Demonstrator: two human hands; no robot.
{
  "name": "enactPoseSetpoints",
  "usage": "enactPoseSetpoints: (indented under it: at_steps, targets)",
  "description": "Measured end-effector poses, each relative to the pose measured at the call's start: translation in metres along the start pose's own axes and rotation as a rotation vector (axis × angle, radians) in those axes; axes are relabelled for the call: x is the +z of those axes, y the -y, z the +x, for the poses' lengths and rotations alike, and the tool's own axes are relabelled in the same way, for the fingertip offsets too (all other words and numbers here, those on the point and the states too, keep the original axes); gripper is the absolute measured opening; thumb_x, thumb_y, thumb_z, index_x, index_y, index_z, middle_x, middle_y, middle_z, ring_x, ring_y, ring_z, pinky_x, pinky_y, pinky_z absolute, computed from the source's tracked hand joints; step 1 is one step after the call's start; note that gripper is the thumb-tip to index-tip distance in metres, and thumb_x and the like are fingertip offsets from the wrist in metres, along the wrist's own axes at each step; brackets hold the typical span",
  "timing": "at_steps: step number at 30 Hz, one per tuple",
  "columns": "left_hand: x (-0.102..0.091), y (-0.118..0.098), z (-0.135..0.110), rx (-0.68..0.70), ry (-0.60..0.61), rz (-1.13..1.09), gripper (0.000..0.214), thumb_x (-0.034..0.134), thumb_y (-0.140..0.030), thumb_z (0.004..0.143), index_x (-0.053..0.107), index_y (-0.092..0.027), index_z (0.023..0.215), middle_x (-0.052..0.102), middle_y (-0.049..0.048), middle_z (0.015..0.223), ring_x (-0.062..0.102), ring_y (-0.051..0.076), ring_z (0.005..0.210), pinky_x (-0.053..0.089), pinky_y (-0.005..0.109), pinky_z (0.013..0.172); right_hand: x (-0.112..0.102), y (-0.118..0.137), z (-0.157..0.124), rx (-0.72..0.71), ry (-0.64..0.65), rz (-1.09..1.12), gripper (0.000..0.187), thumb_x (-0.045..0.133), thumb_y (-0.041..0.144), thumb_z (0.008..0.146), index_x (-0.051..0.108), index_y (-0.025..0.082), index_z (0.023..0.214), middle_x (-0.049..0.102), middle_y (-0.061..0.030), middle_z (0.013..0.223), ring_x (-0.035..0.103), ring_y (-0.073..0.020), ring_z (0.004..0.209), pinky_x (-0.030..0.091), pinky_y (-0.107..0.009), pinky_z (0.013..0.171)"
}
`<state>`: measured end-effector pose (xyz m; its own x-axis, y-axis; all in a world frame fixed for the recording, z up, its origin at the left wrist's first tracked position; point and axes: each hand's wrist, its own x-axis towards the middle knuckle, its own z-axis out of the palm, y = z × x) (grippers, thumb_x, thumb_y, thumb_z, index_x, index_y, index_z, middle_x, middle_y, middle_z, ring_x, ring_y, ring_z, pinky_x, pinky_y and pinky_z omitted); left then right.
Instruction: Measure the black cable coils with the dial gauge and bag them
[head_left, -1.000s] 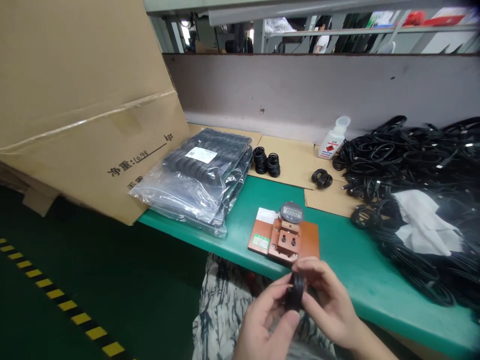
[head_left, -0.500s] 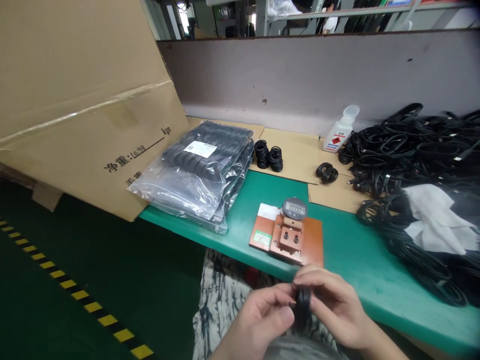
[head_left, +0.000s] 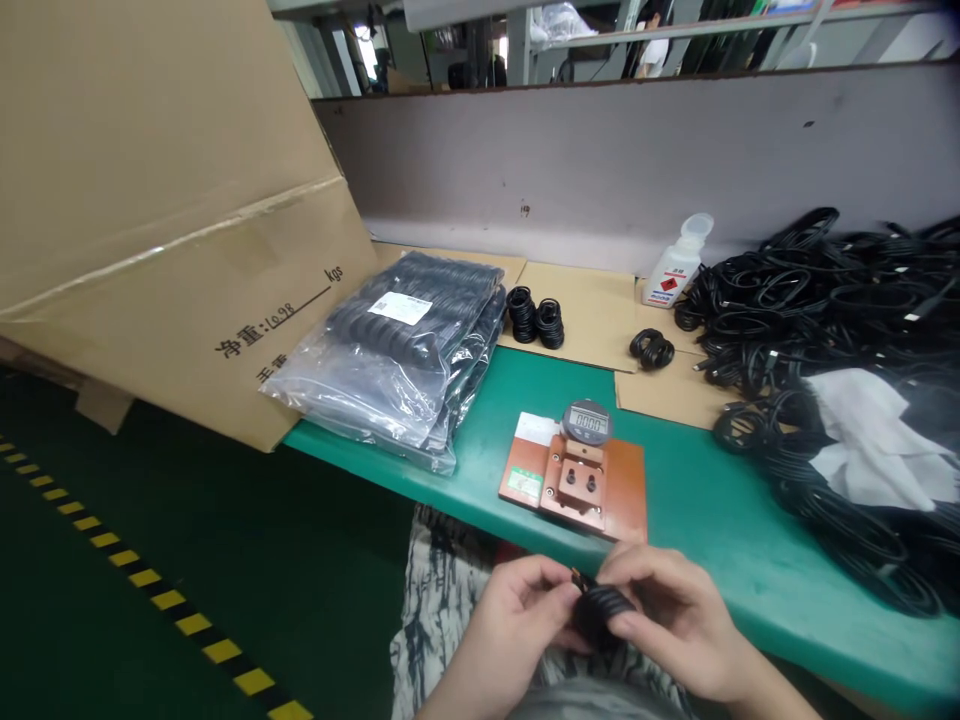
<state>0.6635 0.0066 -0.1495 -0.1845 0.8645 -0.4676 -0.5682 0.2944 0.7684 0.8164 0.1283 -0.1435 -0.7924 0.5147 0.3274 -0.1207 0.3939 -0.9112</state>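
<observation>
Green table [head_left: 720, 540]: left hand [head_left: 514, 620] and right hand [head_left: 682, 620] pinch a black cable coil [head_left: 602, 603], likely light, bendy; hold its loops.

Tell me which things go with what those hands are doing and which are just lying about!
Seem part of it:
black coil, held by left hand and right hand
similar coils
cable pile

Probably just lying about:
white cloth
white bottle
digital gauge, untouched

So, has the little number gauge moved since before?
No. The gauge sits in the same place on the green table, judged against the nearest cardboard sheet.
</observation>
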Motion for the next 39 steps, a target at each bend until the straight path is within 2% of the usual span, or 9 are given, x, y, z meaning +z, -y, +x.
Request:
enactPoseSetpoints:
  at_steps: [4,7,12,17,22,25,30,36,39]
  targets:
    - [0.003,-0.004,0.001,0.086,-0.074,0.065,0.038,0.081,-0.048,0.073,0.064,-0.015,0.081,0.064,0.0001,0.072,0.063,0.013,0.06,0.056,0.024,0.057,-0.001,-0.002,0.0,0.036,-0.006,0.007,0.01,0.072,0.026,0.085,0.071,0.019,0.092,0.068,-0.0042,0.068,0.055,-0.0136,0.05,0.045,-0.023,0.048]
    - [0.006,0.003,-0.003,0.2,-0.129,0.202,0.035,0.07,-0.049,0.085,0.068,-0.014,0.081,0.067,0.0043,0.074,0.065,0.016,0.065,0.056,0.025,0.062,0.001,-0.004,-0.002,0.072,-0.062,0.068,0.01,0.075,0.025,0.083,0.07,0.019,0.09,0.067,-0.0033,0.068,0.055,-0.0121,0.049,0.045,-0.021,0.046]
    - [0.009,0.03,-0.009,0.367,-0.232,0.347,0.045,0.064,-0.049,0.089,0.071,-0.014,0.116,0.071,0.0179,0.117,0.07,0.028,0.098,0.058,0.033,0.086,0.002,-0.005,-0.001,0.101,-0.126,0.152,0.017,0.081,0.028,0.08,0.07,0.022,0.09,0.066,-0.0008,0.067,0.056,-0.0108,0.05,0.045,-0.018,0.047]
    - [0.018,0.032,-0.003,0.293,-0.16,0.191,0.044,0.063,-0.05,0.09,0.063,-0.017,0.119,0.073,0.0148,0.106,0.071,0.022,0.085,0.06,0.027,0.071,0.001,-0.007,-0.001,-0.006,0.008,0.23,0.022,0.059,0.04,0.098,0.07,0.025,0.11,0.07,-0.0018,0.065,0.065,-0.014,0.054,0.055,-0.025,0.062]
    - [0.022,0.02,-0.001,0.226,-0.073,0.009,0.045,0.064,-0.056,0.088,0.06,-0.017,0.109,0.07,0.0088,0.089,0.065,0.014,0.063,0.053,0.02,0.049,0.007,-0.011,-0.007,0.256,-0.061,0.303,0.01,0.057,0.025,0.099,0.067,0.023,0.1,0.068,-0.0005,0.071,0.063,-0.01,0.05,0.05,-0.017,0.049]
    - [0.019,0.02,-0.002,0.197,-0.041,0.041,0.049,0.068,-0.058,0.084,0.064,-0.015,0.109,0.07,0.0088,0.088,0.058,0.009,0.055,0.048,0.017,0.044,0.011,-0.013,-0.008,0.272,-0.067,0.235,0.007,0.063,0.027,0.095,0.066,0.02,0.096,0.062,0.0011,0.066,0.057,-0.0091,0.05,0.048,-0.016,0.048]
    - [0.01,0.022,-0.007,0.199,0.011,0.124,0.051,0.066,-0.058,0.085,0.069,-0.015,0.114,0.071,0.0112,0.091,0.056,0.01,0.058,0.047,0.018,0.049,0.012,-0.009,-0.003,0.257,-0.11,0.144,0.01,0.064,0.029,0.093,0.063,0.02,0.092,0.063,0.0003,0.068,0.058,-0.0106,0.056,0.049,-0.017,0.053]
    - [0.001,0.025,-0.012,0.126,0.218,-0.042,0.064,0.075,-0.054,0.079,0.062,-0.018,0.13,0.068,0.0146,0.104,0.064,0.019,0.077,0.051,0.025,0.062,0.009,-0.001,0.005,0.177,-0.017,-0.071,0.018,0.059,0.026,0.094,0.068,0.017,0.082,0.065,-0.0021,0.06,0.061,-0.0129,0.052,0.048,-0.02,0.051]
    - [0.001,0.021,-0.009,0.137,0.184,0.048,0.054,0.072,-0.048,0.084,0.061,-0.018,0.128,0.066,0.0144,0.107,0.064,0.021,0.086,0.051,0.03,0.074,0.008,-0.001,0.005,0.092,0.007,-0.126,0.014,0.058,0.021,0.092,0.071,0.018,0.087,0.069,-0.0028,0.062,0.066,-0.0152,0.055,0.049,-0.021,0.053]
